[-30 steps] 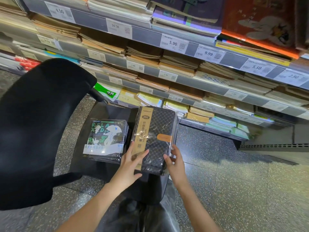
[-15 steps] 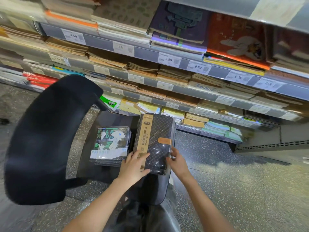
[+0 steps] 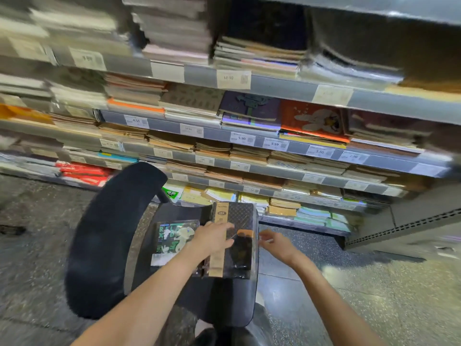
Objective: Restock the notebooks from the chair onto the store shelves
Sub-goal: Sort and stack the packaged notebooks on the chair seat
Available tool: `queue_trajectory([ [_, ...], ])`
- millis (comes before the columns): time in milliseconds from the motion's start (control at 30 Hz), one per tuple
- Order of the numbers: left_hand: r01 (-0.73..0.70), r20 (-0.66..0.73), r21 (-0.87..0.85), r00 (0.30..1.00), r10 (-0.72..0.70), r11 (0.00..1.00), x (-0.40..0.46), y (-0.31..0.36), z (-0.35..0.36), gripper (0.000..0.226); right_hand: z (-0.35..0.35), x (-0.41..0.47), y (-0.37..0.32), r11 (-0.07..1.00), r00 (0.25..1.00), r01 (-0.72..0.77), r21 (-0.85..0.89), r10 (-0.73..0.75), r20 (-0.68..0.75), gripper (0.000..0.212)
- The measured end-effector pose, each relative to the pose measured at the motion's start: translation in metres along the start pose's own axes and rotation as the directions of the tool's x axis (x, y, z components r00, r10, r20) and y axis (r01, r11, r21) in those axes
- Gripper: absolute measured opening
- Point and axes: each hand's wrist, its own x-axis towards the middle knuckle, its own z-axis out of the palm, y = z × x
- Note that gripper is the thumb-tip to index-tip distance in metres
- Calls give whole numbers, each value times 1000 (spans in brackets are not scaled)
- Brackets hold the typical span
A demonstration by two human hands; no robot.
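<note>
Down on the seat of the black chair (image 3: pixel 109 240) two stacks of wrapped notebooks sit side by side. The dark stack (image 3: pixel 240 245), patterned in a fine diamond check with a tan paper band down its left part and a small orange tab, lies on the right of the seat. The green-and-white stack (image 3: pixel 172 239), with a pale cartoon figure on its cover, lies just beside it on the left.

The left hand (image 3: pixel 212 239) rests on top of the dark stack, fingers laid fairly flat across the tan band and pointing right — pressing or touching rather than curled round anything. The right hand (image 3: pixel 275 242) is at the stack's right edge with its fingers loosely bent; motion blur makes it hard to tell whether they touch the stack, and it has nothing clearly in its grip.

Behind the chair, the store shelves (image 3: pixel 274 82) rise in several tiers, packed with flat piles of notebooks — brown, orange, purple — with white price tags (image 3: pixel 242 138) along the rails. A speckled floor (image 3: pixel 374 295) spreads to the right.
</note>
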Motion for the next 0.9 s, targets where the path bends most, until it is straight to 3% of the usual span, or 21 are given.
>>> queue_trajectory([
  [167,-34,-60,2,998,34,999,-11,20,-53,46,-46,-26,-29,999,996,51,-8,-51,-68,38],
  [900,-228,-303,43,925,230,973,-62,127,-293,37,-251,-119,-167,882,908,213,-421,-338,-248,30],
])
